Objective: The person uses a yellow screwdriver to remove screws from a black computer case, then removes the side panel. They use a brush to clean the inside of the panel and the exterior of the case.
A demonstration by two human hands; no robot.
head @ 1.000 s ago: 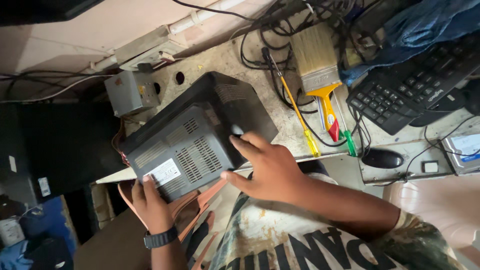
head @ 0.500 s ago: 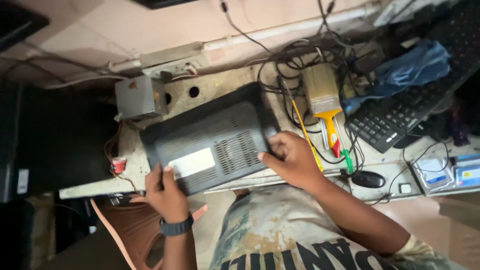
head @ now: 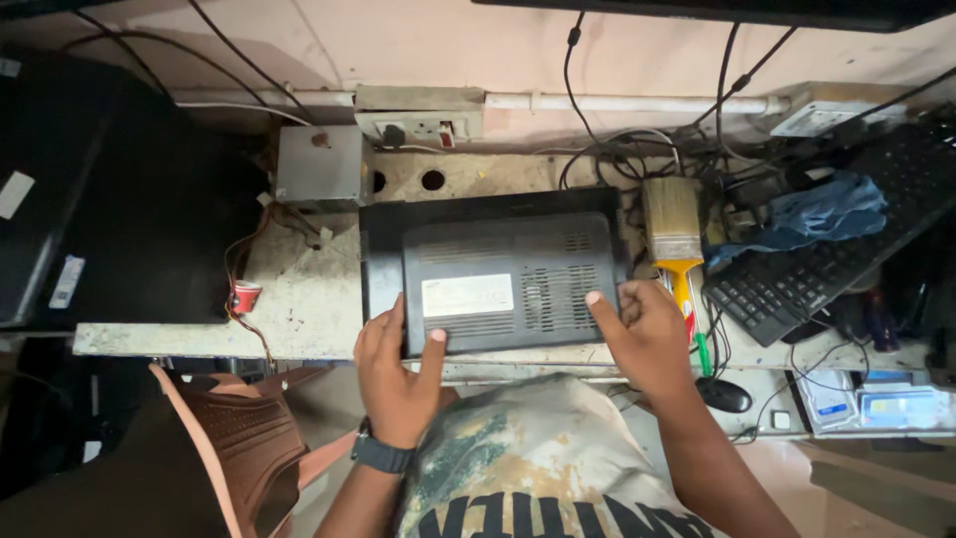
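Observation:
A black monitor (head: 498,261) lies face down on the worn workbench (head: 309,299), its vented back panel with a white sticker facing up. My left hand (head: 398,374) grips its near left edge, thumb and fingers resting on the panel. My right hand (head: 642,334) holds its near right corner, one finger pressed onto the vent grille. A dark watch sits on my left wrist.
A wide paintbrush with a yellow handle (head: 675,239) lies right of the monitor. Beyond it are a black keyboard (head: 827,259) with a blue cloth (head: 822,211), tangled cables and a mouse (head: 724,395). A grey metal box (head: 319,164) stands behind. A brown chair (head: 239,438) is lower left.
The monitor has gone from tilted up on its side to lying flat, face down, squared to the bench edge. Both hands moved with it to its near corners.

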